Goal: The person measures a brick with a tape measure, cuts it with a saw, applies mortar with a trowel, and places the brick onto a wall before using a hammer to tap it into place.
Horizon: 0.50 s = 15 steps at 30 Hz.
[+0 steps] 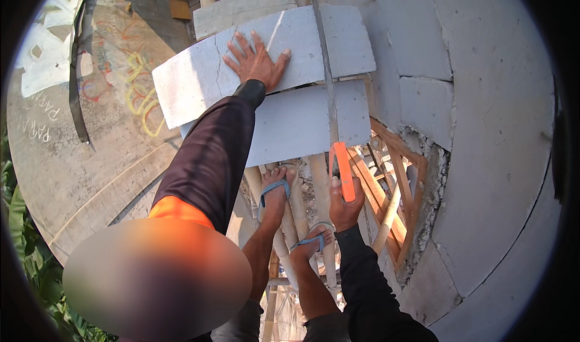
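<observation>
My left hand [260, 67] lies flat with fingers spread on a pale grey lightweight concrete block [193, 82]. A handsaw's orange handle [344, 170] is gripped in my right hand [347, 209], below the block's right part. From the handle, the long saw blade [328, 82] runs away from me across the block, leaving a shorter section [350, 40] to its right. How deep the blade sits in the block I cannot tell. Under and nearer to me lies a second pale block [302, 127], partly covered by the upper one.
My sandalled feet [275, 200] stand on bamboo poles [320, 179] with gaps between them. A grey block wall [495, 131] curves along the right, with a wooden-framed opening [393, 185]. At left is a marked, weathered sheet [103, 100]. Another block [244, 10] lies beyond.
</observation>
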Each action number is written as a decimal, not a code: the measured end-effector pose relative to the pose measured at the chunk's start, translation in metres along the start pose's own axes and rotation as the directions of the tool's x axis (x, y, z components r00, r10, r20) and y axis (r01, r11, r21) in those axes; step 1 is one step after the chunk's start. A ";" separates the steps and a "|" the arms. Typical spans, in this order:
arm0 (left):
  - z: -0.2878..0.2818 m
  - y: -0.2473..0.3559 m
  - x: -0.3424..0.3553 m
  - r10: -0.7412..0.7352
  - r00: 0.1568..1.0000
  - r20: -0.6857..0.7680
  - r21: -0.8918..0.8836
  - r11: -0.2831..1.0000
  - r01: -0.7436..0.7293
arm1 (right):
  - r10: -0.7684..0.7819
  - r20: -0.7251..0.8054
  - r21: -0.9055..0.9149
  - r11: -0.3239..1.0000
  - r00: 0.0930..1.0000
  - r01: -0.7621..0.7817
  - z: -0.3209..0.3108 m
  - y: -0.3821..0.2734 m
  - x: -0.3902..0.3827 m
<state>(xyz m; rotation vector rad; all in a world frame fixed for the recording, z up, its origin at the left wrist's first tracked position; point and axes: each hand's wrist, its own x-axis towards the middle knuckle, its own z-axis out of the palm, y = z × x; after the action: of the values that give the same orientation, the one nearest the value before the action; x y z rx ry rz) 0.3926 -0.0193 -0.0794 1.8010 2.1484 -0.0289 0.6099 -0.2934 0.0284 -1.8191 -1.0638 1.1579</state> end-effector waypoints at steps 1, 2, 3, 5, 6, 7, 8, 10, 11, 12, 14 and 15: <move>0.001 0.001 0.000 -0.006 1.000 -0.005 -0.017 1.000 0.005 | -0.025 -0.031 -0.021 0.999 0.999 0.024 0.000 0.006 -0.008; 0.002 0.001 0.000 -0.003 1.000 -0.027 -0.009 1.000 0.003 | -0.039 -0.044 -0.007 0.999 0.998 0.039 0.000 0.012 -0.016; 0.004 0.001 0.000 -0.002 0.999 -0.037 -0.001 1.000 0.002 | -0.018 -0.055 -0.007 1.000 0.998 0.017 -0.001 0.017 -0.022; 0.007 0.002 -0.001 -0.005 0.998 -0.055 0.012 1.000 0.006 | 0.023 -0.032 -0.019 1.000 0.999 -0.024 -0.002 0.029 -0.030; 0.009 0.002 -0.002 -0.008 0.998 -0.062 0.018 1.000 0.009 | 0.044 0.002 -0.030 0.999 0.999 -0.044 -0.002 0.035 -0.033; 0.011 0.002 -0.002 -0.009 0.997 -0.071 0.024 1.000 0.011 | 0.073 0.031 -0.035 0.997 0.997 -0.072 -0.002 0.040 -0.034; 0.013 0.002 -0.002 -0.001 0.996 -0.088 0.029 1.000 0.004 | 0.003 0.029 -0.090 0.996 1.000 -0.001 -0.002 0.046 -0.034; 0.015 0.002 -0.002 0.013 0.993 -0.115 0.038 0.999 -0.009 | -0.121 0.033 -0.184 0.975 0.992 0.126 0.000 0.058 -0.034; 0.016 0.001 -0.002 0.016 0.992 -0.127 0.043 0.999 -0.010 | -0.143 0.030 -0.175 0.974 0.989 0.146 0.001 0.063 -0.034; 0.016 0.001 -0.001 0.017 0.991 -0.131 0.046 0.999 -0.011 | -0.164 0.026 -0.167 0.972 0.986 0.166 0.002 0.067 -0.033; 0.018 0.001 -0.001 0.014 0.991 -0.133 0.055 0.998 -0.006 | -0.217 0.024 -0.168 0.961 0.976 0.218 0.004 0.074 -0.033; 0.019 0.001 0.000 0.009 0.991 -0.132 0.062 0.998 -0.001 | -0.246 0.027 -0.176 0.953 0.969 0.247 0.005 0.076 -0.034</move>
<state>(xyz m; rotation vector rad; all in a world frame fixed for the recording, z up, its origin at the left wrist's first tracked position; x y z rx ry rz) 0.3985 -0.0237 -0.0967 1.8917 2.2567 0.0263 0.6164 -0.3537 -0.0283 -1.7549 -1.3917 0.9430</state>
